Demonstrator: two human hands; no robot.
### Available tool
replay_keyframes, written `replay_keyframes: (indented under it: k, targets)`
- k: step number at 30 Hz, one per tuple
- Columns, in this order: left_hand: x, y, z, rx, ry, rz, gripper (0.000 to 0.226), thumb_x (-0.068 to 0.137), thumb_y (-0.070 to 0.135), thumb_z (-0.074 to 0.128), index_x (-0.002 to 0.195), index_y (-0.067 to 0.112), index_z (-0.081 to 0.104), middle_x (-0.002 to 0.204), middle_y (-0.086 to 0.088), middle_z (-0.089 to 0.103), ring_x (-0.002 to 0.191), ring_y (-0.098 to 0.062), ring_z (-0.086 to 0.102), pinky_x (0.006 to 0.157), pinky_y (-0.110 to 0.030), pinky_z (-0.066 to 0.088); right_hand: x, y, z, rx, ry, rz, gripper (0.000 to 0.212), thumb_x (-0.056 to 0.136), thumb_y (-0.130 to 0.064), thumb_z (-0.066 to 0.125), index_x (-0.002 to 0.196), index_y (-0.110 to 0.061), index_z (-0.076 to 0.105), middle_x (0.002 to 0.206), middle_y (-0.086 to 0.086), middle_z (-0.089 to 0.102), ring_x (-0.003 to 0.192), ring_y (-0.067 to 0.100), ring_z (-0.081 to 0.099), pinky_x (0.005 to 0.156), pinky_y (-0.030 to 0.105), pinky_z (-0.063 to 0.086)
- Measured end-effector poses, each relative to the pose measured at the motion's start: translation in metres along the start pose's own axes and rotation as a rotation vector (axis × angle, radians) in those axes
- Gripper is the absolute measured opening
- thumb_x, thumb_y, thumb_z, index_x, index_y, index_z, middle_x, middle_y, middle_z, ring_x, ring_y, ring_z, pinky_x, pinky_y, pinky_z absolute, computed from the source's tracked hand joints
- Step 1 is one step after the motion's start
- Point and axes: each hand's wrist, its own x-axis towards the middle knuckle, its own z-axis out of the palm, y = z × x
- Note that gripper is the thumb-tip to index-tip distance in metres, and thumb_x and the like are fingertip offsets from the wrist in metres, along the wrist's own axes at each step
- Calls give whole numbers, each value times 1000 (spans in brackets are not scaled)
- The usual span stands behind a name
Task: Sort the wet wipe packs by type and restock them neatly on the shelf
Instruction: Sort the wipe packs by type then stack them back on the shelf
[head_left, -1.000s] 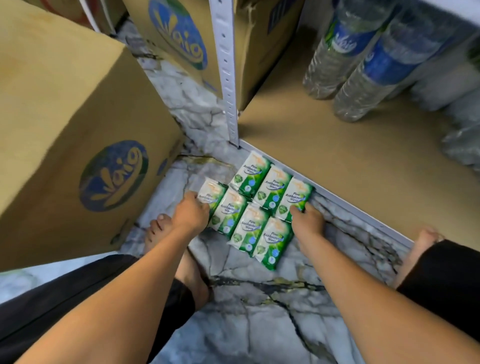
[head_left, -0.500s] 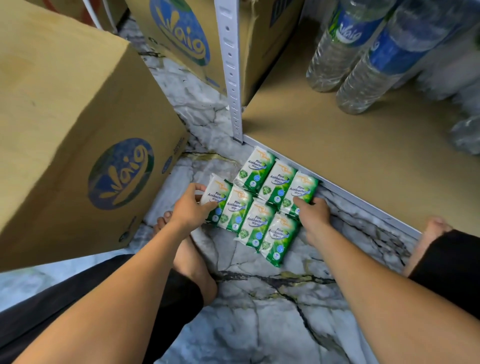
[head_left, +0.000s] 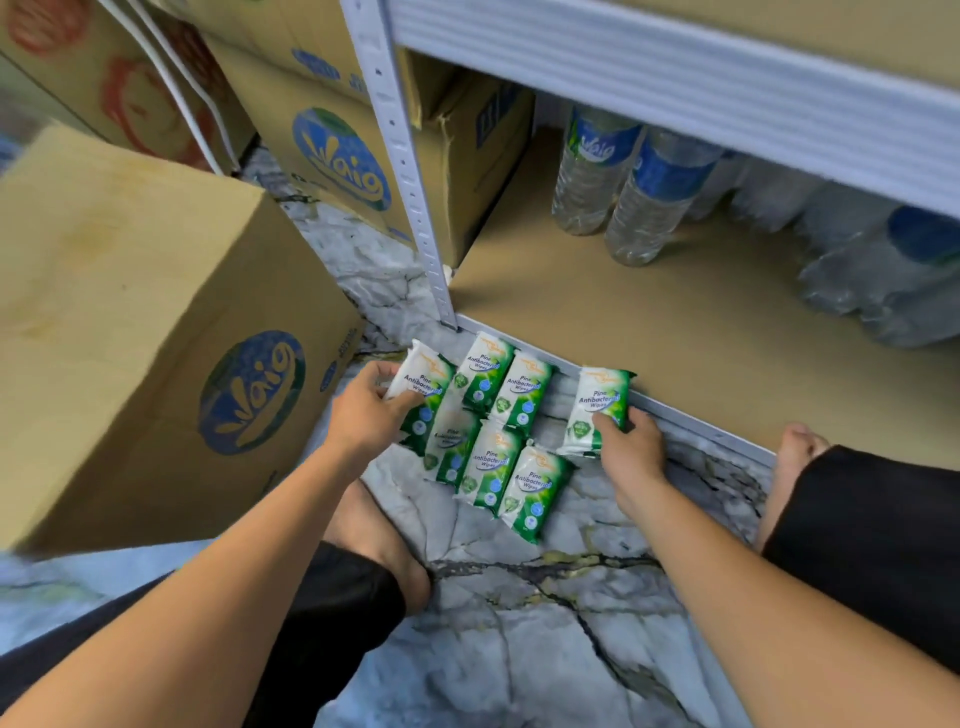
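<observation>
Packs (head_left: 498, 462) of pine wet wipes lie in two rows on the marble floor (head_left: 519, 623) at frame centre, just before the bottom shelf (head_left: 649, 322). Left hand (head_left: 363, 415) pinches the leftmost pack (head_left: 418, 387); right hand (head_left: 631, 447) grips the rightmost pack (head_left: 597, 408), whose top edge is at the shelf lip. Each long axis runs up the frame, leaning slightly right, print upward. Best set both flat and parallel, I'd say.
</observation>
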Motion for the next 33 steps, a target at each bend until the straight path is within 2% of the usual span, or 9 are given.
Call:
replay_keyframes:
  k: [2,5,10,15,20,23,25,28,33]
  targets:
    - [-17,26,-5,-14,3,49,23,89,25,73,109,21,62,90,4,67,72,-8,65,46,-17,50,-14,-19,-14,14,-45,-62,23,92,-18,65,114,-14,61,116,7,65,92,23,59,76,29,43]
    - [-44,70,-15,-44,-4,130,26,84,29,77,107,23,66,95,2,70,77,-11,67,60,-27,53,-40,-55,-33,29,-67,-168,48,90,-27,68,135,-25,51,124,1,62,105,25,61,89,37,50]
    - [-111,143,-40,-77,-37,260,26,82,29,78,105,29,66,88,3,74,70,-13,71,52,-23,47,-102,-112,-75,164,-170,-305,39,92,-28,67,129,-31,53,117,-3,65,100,15,64,78,30,50]
    - [-180,196,-75,-76,-107,384,23,75,20,84,93,29,73,81,1,77,70,-18,75,70,-37,60,-173,-146,-127,203,-265,-458,34,92,-31,67,122,-35,54,108,-13,69,97,3,66,76,25,49]
    - [-212,251,-87,-177,-88,488,25,75,19,84,97,26,75,81,1,77,73,-16,75,68,-30,60,-192,-195,-175,291,-233,-564,36,87,-30,71,122,-28,61,107,-10,73,98,7,69,91,34,54]
    - [-214,275,-79,-252,-118,517,29,77,21,84,103,24,73,84,0,78,76,-18,76,72,-34,61,-183,-231,-201,228,-161,-642,61,69,-53,72,125,-31,59,114,-8,72,106,11,68,100,44,51]
    - [-209,290,-67,-312,-121,522,31,77,20,84,105,23,71,83,-1,78,75,-18,76,69,-32,61,-173,-251,-215,189,-106,-682,61,68,-53,70,124,-34,59,110,-6,73,102,12,69,98,46,51]
    - [-193,313,-42,-410,-125,500,33,78,21,83,107,22,69,81,-2,78,75,-17,76,59,-26,58,-154,-275,-233,144,-28,-692,42,85,-38,70,124,-34,56,103,-4,73,94,12,70,90,41,54]
    - [-167,338,1,-391,-66,493,39,74,32,87,107,25,68,82,3,77,74,-12,75,65,-32,62,-125,-305,-247,59,39,-674,45,86,-38,69,128,-30,54,103,-6,70,92,13,67,79,34,53]
